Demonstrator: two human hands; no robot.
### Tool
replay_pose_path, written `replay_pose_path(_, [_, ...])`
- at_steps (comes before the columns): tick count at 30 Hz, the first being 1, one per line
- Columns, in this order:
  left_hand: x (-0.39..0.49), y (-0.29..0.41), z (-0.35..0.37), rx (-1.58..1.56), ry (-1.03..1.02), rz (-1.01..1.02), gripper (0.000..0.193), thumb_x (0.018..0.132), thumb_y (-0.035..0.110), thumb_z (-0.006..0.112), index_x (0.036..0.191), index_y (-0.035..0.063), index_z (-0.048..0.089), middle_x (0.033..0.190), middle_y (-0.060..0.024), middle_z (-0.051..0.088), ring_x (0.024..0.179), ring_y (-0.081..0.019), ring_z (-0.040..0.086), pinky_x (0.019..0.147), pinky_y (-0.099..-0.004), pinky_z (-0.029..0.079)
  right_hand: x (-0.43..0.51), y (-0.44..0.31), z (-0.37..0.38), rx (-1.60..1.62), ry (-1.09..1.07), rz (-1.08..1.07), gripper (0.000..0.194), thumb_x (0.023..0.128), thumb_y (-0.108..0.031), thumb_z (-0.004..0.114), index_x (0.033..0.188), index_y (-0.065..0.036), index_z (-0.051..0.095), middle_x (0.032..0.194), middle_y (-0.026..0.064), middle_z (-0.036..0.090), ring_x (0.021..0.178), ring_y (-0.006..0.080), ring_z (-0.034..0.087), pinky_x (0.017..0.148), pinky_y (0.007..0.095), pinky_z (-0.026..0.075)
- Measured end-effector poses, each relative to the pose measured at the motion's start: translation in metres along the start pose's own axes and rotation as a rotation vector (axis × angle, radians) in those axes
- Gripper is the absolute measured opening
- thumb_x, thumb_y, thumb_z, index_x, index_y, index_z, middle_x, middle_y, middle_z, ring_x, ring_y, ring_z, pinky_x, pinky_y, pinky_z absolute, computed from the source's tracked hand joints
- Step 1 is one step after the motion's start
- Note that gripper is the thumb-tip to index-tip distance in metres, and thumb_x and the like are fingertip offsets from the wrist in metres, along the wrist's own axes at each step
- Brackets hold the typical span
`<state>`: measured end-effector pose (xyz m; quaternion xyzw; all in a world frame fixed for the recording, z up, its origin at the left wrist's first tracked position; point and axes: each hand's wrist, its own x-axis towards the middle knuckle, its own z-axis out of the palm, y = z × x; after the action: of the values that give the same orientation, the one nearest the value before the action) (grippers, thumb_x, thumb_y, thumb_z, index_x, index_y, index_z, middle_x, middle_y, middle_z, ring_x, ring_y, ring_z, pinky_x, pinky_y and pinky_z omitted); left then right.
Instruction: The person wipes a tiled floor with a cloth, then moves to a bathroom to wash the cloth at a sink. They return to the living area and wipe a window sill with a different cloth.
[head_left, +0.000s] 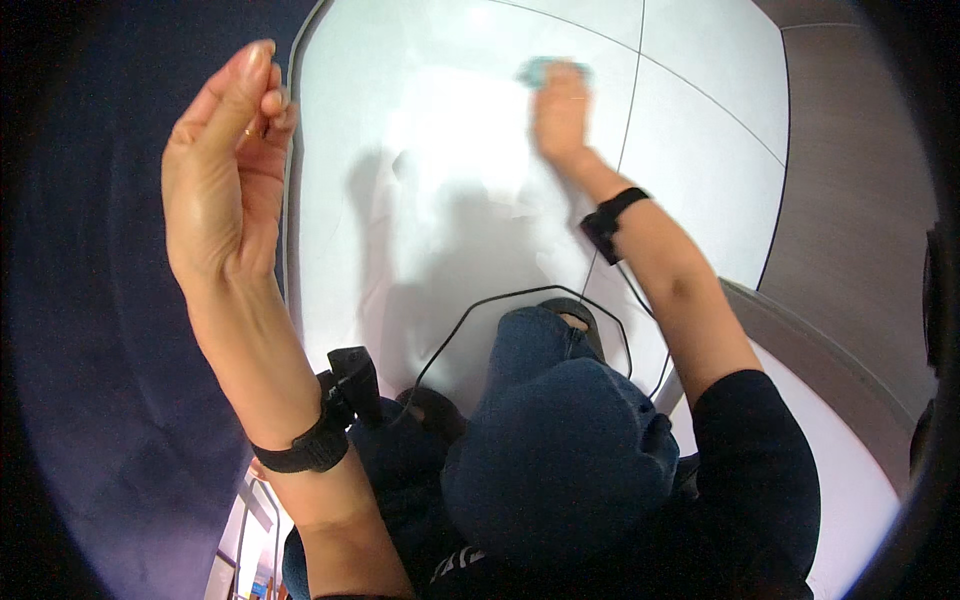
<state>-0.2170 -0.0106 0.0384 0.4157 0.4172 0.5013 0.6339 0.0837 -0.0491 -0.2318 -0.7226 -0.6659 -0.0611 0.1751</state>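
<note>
My right hand (562, 112) presses a light teal cloth (534, 73) against the white tiled floor (450, 112), near a tile joint. Hand and cloth are slightly blurred, and the palm side is hidden. On the left, my left hand (232, 150) is raised in front of a dark blue fabric surface, with its fingers curled towards the thumb and a ring on one finger. Nothing shows between those fingers. Both wrists wear black straps with small devices.
The dark blue fabric surface (112, 262) lines the left side. Brown panelling (847, 165) stands at the right, above a curved brown edge. A black cable (480, 303) loops across the floor around my knee and shoe.
</note>
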Motion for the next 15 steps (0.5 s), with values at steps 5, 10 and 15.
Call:
replay_pose_path(5, [0.003, -0.004, 0.004, 0.028, 0.12, 0.01, 0.015, 0.084, 0.011, 0.069, 0.092, -0.0014, 0.068, 0.077, -0.0075, 0.065, 0.067, -0.009, 0.059, 0.068, -0.019, 0.051, -0.051, -0.137, -0.009, 0.494, -0.149, -0.381, 0.05, 0.08, 0.004, 0.044, 0.13, 0.0, 0.046, 0.14, 0.0222, 0.039, 0.129, 0.0401, 0.037, 0.107, 0.0486, 0.03])
replay_pose_path(10, [0.014, -0.008, -0.011, -0.01, 0.1, 0.023, 0.015, 0.086, 0.011, 0.066, 0.094, -0.0014, 0.067, 0.079, -0.0072, 0.064, 0.07, -0.0093, 0.058, 0.068, -0.0198, 0.051, -0.101, -0.084, -0.031, 0.657, -0.435, -0.502, 0.044, 0.086, 0.001, 0.046, 0.129, -0.004, 0.048, 0.139, 0.0145, 0.044, 0.129, 0.0308, 0.041, 0.109, 0.0442, 0.03])
replay_pose_path(15, [0.005, -0.02, -0.026, -0.068, 0.137, 0.046, 0.016, 0.083, 0.009, 0.069, 0.093, -0.0029, 0.067, 0.079, -0.0085, 0.065, 0.068, -0.0104, 0.059, 0.066, -0.0203, 0.052, -0.109, 0.058, -0.075, 0.144, -0.161, -0.063, 0.046, 0.087, 0.005, 0.039, 0.131, -0.002, 0.045, 0.135, 0.0218, 0.045, 0.129, 0.0369, 0.04, 0.109, 0.0442, 0.029])
